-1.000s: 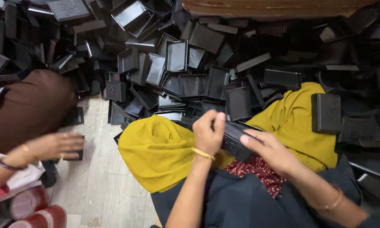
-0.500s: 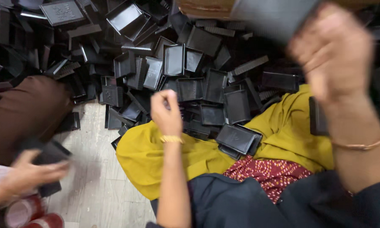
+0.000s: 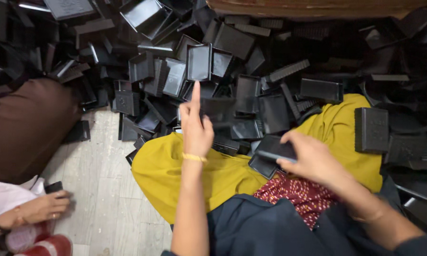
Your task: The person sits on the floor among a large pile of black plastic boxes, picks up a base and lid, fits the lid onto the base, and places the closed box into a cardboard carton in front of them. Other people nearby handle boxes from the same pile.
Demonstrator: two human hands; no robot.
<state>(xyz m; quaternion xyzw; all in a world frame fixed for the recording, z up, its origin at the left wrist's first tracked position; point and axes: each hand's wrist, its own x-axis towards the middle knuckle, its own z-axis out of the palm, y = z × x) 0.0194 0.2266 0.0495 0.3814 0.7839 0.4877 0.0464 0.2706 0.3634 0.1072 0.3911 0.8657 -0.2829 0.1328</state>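
While right hand (image 3: 313, 159) grips a flat black tray (image 3: 276, 150) at its 9 o'clock edge, fingers curled over the top, left hand (image 3: 196, 125) is raised and holds nothing, index finger pointing to 12 o'clock, other fingers loosely bent. Tray sits on yellow cloth (image 3: 213, 173) over the lap, just above red patterned fabric (image 3: 299, 194). Big pile of black trays (image 3: 223, 66) fills 10 to 2 o'clock, touching the cloth. One ribbed tray (image 3: 371, 129) lies on cloth at 3 o'clock. Another person's hand (image 3: 45, 206) at 8 o'clock rests on a small black piece (image 3: 53, 187), over grey plank floor (image 3: 99, 189).
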